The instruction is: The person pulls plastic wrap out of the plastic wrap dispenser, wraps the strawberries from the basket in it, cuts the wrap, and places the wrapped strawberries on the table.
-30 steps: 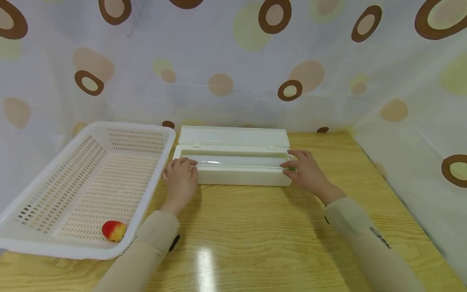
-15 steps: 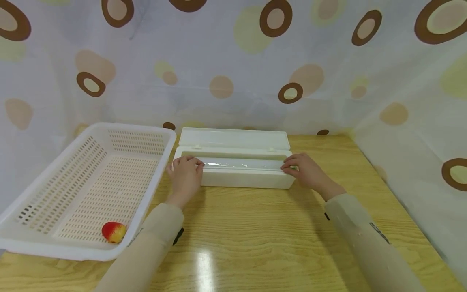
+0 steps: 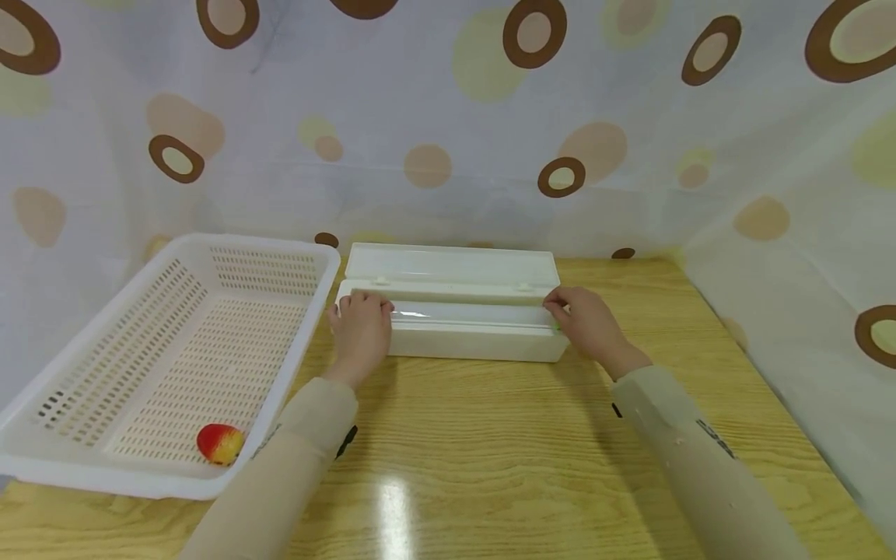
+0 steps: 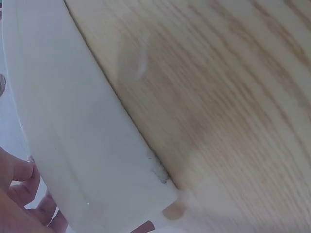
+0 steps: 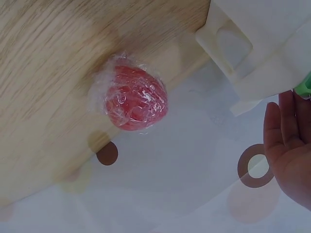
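Observation:
A long white cling film dispenser (image 3: 476, 344) stands at the back of the table, its lid (image 3: 451, 263) tipped back. Glossy cling film (image 3: 469, 314) stretches along its opening. At the left end my left hand (image 3: 361, 333) holds the film's edge, fingers bent over the rim; in the left wrist view its curled fingers (image 4: 29, 184) show beside the dispenser. My right hand (image 3: 589, 323) pinches the film at the right end with thumb and forefinger. Just beneath is a green cutter slider (image 5: 304, 86); the right wrist view shows the other fingers beside it.
A white slotted basket (image 3: 276, 404) on the left holds a red and yellow fruit (image 3: 220, 444). The right wrist view shows a red round thing wrapped in clear film (image 5: 136, 99) on the wooden table (image 3: 476, 451). A dotted curtain (image 3: 420, 93) hangs behind.
The left hand has shifted slightly right and inward along the dispenser. The right hand's spread fingers have come together in a pinch on the film and risen slightly.

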Tool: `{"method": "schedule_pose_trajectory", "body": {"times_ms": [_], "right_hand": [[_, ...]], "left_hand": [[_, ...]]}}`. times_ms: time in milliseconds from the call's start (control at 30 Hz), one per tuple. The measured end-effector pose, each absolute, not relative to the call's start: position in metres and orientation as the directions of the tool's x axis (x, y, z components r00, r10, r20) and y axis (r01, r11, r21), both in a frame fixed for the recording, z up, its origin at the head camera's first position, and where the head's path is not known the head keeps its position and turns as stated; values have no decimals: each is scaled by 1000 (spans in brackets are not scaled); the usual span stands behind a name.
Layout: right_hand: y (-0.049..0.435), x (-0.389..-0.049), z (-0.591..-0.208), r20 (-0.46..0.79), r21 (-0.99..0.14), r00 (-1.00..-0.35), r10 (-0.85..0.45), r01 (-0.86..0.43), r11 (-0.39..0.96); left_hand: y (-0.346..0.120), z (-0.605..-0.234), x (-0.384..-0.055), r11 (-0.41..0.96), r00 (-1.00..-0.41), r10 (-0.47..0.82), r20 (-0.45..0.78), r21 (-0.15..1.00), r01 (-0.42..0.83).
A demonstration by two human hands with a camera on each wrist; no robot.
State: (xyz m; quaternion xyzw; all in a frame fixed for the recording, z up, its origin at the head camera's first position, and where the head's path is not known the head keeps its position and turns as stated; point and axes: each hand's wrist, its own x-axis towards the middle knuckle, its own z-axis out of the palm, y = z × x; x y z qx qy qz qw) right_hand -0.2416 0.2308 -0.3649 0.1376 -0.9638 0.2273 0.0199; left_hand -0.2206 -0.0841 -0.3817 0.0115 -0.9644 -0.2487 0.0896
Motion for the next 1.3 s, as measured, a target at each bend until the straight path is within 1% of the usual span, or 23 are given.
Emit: {"method": "schedule_pose_trajectory", "body": {"times_ms": [167,367,567,800,967,1167,1300], "right_hand": [[231,-242,-365,114,-466,-965,-234,-260,845],[227,-240,-361,116,-533,-976,-187,-220,817],[225,-238,-359,167,-608,-975,-148,-220,763],[223,-235,-355,191,-695,-975,-114,-216,686],[221,-230,-350,218,-706,-970,-104,-230,670],[218,-224,-344,289,-698,-953,-86,-272,662],[217,-221,-339,314,-706,-947,-71,-283,649]], "left_hand": [[-85,-376,-225,875,-988,-65,139,484,11],[-85,-370,-225,884,-994,-43,101,467,9],[-84,-367,-225,853,-994,-41,102,521,19],[-83,-363,-226,801,-989,-69,131,598,24],[-83,-359,-225,787,-982,-68,177,615,56],[-83,-352,-224,783,-971,-81,226,617,78],[-83,-347,-223,769,-964,-98,247,634,85]]}}
